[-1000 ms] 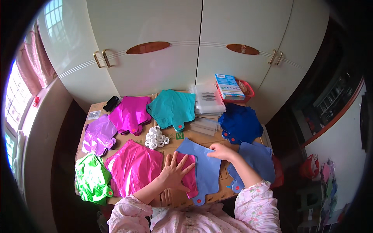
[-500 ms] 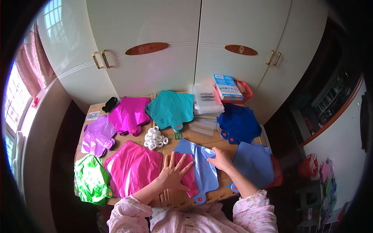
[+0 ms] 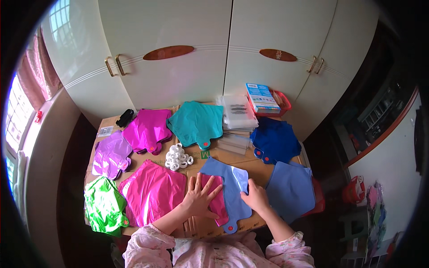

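Note:
A flat light blue foil balloon [image 3: 237, 196] with a rounded tail lies at the table's near middle. On its left part rests a narrow folded pink foil balloon [image 3: 218, 207]. My left hand [image 3: 199, 196] is open, fingers spread flat over the pink strip and pressing it down. At the blue balloon's right edge, my right hand [image 3: 256, 196] is closed, its thumb on top and the other fingers curled at the edge. More light blue balloons [image 3: 292, 190] lie in a pile to the right, and a pink pile [image 3: 154, 192] lies to the left.
Around the cardboard-covered table [image 3: 199, 227] lie green [image 3: 105, 203], lilac [image 3: 111, 154], magenta [image 3: 147, 129], teal [image 3: 196, 123] and dark blue balloons [image 3: 277, 140]. White ribbon rolls [image 3: 178, 157] sit mid-table. Clear plastic sleeves [image 3: 239, 114] and a red basket [image 3: 284, 107] stand behind.
My right hand has moved down along the blue balloon's right edge, from near its upper corner. The balloon's right side now lies smoother. My left hand stays in place.

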A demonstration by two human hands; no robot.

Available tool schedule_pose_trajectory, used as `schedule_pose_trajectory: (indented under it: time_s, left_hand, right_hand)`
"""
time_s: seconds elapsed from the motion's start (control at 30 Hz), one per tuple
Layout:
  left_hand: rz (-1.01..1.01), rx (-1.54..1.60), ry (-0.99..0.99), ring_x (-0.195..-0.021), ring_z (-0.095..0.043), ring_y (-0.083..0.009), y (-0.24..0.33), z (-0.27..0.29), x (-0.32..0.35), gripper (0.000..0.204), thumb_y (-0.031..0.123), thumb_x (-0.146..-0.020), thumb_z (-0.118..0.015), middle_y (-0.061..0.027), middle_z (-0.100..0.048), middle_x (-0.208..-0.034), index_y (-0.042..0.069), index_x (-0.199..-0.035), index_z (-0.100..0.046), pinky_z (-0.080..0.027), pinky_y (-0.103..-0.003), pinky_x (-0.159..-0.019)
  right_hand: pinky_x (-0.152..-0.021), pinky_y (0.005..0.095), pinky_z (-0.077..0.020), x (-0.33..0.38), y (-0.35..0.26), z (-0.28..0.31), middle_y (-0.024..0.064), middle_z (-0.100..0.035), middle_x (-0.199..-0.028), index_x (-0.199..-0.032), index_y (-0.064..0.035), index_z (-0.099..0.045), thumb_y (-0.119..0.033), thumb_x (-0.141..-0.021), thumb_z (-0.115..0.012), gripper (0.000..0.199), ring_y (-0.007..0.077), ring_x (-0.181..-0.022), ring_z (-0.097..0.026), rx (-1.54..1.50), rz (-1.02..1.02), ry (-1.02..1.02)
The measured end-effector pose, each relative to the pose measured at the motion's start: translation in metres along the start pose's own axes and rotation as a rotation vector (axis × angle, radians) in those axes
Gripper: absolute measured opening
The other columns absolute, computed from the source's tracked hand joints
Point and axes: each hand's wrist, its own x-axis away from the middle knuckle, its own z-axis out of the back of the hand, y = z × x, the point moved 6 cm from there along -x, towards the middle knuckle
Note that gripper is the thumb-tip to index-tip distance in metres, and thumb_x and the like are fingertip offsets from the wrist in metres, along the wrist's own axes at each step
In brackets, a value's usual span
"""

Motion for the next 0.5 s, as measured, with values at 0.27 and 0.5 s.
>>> schedule_pose_trajectory:
  time_s: [0.27, 0.5]
  left_hand:
    - [0.007, 0.004, -0.024, -0.129, -0.021, -0.0597, 0.001, 0.003, -0.002, 0.114, 0.085, -0.055, -0.056, -0.0233, -0.027, -0.148, 0.021, -0.146, -0.032, -0.021, -0.072, -0.098]
    - [0.015, 0.01, -0.037, -0.13, -0.019, -0.0604, 0.0, 0.0, -0.002, 0.114, 0.085, -0.055, -0.056, -0.023, -0.026, -0.148, 0.021, -0.146, -0.031, -0.022, -0.072, -0.099]
  right_hand:
    - [-0.075, 0.0464, -0.0491, 0.017, -0.039, 0.004, 0.0262, -0.051, -0.111, -0.134, 0.0026, -0.028, -0.035, -0.067, -0.079, 0.092, 0.0412, -0.095, -0.057, 0.055, 0.164, 0.269]
    - [-0.081, 0.0432, -0.0495, 0.012, -0.041, -0.005, 0.027, -0.052, -0.114, -0.145, -0.0019, -0.015, -0.025, -0.071, -0.078, 0.1, 0.0417, -0.099, -0.056, 0.061, -0.02, 0.169]
